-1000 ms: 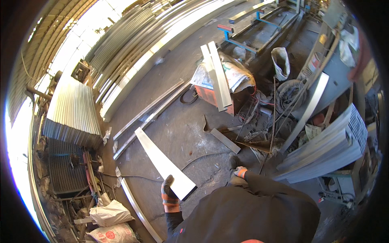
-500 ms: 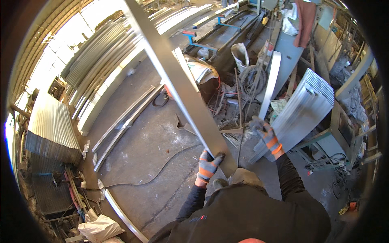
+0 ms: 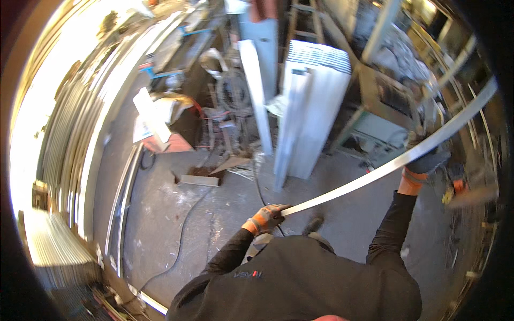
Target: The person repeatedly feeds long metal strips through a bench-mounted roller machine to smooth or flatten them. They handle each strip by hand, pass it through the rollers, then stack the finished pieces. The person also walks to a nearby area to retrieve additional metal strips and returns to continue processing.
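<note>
A long pale metal profile slants across in front of my body, from the middle of the head view up to the far right. Its near end is in my left hand, which wears a grey and orange glove and has its fingers closed round it. Farther along, my right hand, gloved alike, is closed on the same profile with the arm stretched out to the right. The profile hides part of the right fingers. Ahead of my hands, a bundle of similar metal profiles stands on end.
A metal-framed machine stands right of the bundle. Left of it a single pale strip leans upright. Long stacked profiles line the left side. A cable and a short metal piece lie on the floor.
The view has turned right. The metal profile has swung from pointing ahead and left to pointing right. My right hand, earlier free of it and near the bundle, now grips it too.
</note>
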Demonstrator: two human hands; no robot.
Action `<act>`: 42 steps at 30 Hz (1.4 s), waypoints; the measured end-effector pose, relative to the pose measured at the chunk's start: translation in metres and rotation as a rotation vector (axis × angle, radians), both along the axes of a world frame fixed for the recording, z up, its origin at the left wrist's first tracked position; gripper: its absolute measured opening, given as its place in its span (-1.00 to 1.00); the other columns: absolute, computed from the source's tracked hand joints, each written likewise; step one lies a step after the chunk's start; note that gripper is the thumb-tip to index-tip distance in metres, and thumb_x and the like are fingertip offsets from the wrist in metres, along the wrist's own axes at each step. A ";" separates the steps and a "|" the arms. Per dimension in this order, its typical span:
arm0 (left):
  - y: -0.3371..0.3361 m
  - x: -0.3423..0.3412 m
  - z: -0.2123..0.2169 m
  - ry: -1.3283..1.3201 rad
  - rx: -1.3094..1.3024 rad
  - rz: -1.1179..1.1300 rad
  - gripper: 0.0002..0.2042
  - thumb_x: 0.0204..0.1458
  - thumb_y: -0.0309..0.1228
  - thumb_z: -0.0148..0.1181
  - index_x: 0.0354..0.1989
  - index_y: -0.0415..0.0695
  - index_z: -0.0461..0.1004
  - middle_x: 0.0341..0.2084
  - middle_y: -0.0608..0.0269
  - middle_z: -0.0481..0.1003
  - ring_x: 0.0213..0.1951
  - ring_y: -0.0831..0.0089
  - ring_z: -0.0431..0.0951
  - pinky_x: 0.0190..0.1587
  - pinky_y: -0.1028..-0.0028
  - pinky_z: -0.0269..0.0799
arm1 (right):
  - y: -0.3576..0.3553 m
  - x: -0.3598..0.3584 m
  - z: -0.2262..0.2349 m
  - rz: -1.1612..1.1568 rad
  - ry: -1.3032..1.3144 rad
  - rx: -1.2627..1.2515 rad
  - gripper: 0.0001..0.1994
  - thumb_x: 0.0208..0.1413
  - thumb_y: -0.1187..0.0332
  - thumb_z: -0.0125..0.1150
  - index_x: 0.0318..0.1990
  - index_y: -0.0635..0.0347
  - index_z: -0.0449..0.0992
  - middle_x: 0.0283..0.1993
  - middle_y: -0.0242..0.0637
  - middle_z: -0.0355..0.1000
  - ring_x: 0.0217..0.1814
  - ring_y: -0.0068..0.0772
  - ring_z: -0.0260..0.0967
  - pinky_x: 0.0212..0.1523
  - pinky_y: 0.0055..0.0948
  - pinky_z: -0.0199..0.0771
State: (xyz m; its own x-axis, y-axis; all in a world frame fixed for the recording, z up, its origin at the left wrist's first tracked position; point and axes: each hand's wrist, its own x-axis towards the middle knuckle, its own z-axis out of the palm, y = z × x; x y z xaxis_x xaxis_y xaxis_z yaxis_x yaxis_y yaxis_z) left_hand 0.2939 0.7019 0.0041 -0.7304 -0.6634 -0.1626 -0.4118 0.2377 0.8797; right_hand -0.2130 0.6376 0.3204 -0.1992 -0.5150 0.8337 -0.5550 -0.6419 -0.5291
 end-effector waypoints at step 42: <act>-0.282 -0.249 -0.107 0.059 0.257 1.086 -0.34 0.25 -0.24 0.47 0.48 -0.20 0.41 0.23 -0.24 0.62 0.18 0.01 0.71 0.24 0.18 0.61 | -0.390 -0.122 -0.373 0.346 -0.013 1.275 -0.64 0.21 0.25 0.63 0.04 0.31 0.78 -0.02 -0.29 0.77 -0.05 -0.41 0.61 0.09 -0.26 0.62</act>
State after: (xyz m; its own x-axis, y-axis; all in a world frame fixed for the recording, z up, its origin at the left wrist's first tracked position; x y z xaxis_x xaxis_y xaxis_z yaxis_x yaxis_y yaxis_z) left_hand 0.0448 0.4197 -0.1032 0.2054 -0.9057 -0.3708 -0.2461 -0.4145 0.8762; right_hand -0.3353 0.2474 -0.0528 0.0960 -0.9577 -0.2714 -0.4546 0.2004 -0.8679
